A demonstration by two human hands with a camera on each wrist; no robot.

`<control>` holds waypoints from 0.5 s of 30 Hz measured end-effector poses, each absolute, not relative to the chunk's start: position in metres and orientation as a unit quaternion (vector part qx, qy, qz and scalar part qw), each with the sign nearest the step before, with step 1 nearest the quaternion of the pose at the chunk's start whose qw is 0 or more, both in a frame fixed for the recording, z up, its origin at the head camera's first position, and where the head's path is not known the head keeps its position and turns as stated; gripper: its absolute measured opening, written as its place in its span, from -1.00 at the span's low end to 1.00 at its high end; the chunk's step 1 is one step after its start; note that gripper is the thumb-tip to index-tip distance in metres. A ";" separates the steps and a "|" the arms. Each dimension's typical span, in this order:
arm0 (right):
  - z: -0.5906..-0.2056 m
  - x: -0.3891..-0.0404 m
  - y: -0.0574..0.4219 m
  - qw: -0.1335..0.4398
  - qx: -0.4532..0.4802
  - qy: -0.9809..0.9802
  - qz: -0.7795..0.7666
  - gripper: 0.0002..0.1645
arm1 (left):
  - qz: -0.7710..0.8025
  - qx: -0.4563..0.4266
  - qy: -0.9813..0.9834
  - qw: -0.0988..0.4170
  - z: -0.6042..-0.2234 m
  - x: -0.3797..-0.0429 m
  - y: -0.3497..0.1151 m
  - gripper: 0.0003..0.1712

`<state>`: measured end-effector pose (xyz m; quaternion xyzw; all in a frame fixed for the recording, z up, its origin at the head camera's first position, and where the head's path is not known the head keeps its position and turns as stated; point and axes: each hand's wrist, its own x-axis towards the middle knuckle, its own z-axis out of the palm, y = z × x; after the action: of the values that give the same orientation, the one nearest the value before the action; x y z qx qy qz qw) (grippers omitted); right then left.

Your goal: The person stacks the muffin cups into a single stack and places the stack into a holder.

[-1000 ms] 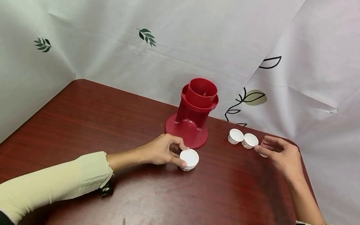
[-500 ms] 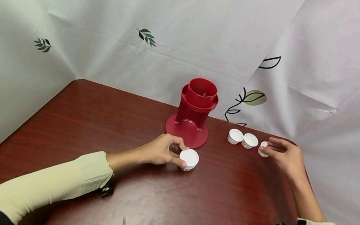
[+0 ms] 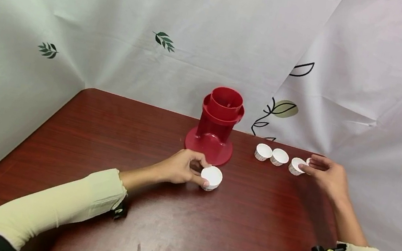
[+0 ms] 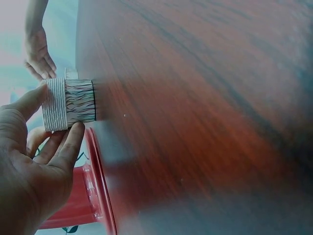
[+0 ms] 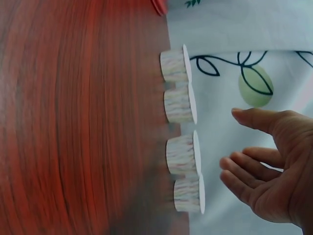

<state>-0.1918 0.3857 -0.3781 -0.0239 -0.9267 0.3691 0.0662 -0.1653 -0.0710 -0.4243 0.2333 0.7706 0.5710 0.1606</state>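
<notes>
The left hand's thumb and fingers (image 3: 200, 158) pinch the sides of a stack of white paper cups (image 3: 211, 176), whose nested rims show in the left wrist view; it stands upright at table level. A light hold by the left hand (image 3: 181, 167) should suit these cups best, since a hard squeeze could crumple the walls. The right hand (image 3: 329, 177) pinches nothing: its fingers are spread, with the thumb well clear of them, just above the end of a row of cups. The right-end cup (image 5: 190, 195) is partly hidden in the head view; just left of it stands the third cup (image 3: 296, 166), then, past a small gap, a close pair, the second cup (image 3: 279, 157) and the left-end cup (image 3: 263, 152). All four stand rim up. To work neatly there, lift the spread fingers straight up off the rims, because a sideways brush could tip such light cups. Behind the stack stands a red holder (image 3: 211, 134) on the table (image 3: 245, 241), backed by a printed cloth (image 3: 189, 11).
</notes>
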 end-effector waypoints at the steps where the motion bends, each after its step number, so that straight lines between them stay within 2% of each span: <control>1: -0.378 -0.192 0.388 0.067 -0.028 -0.927 0.368 -0.18 | 0.571 0.233 0.771 0.161 -0.424 -0.165 -0.071 -0.64; 15: -0.381 -0.194 0.403 0.045 -0.079 -0.929 0.358 0.00 | 0.569 0.232 0.773 0.158 -0.422 -0.164 -0.071 -0.63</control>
<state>-0.1937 0.4027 -0.3808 -0.0793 -0.9291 0.3583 0.0452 -0.1642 -0.0709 -0.4224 0.2321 0.7726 0.5694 0.1582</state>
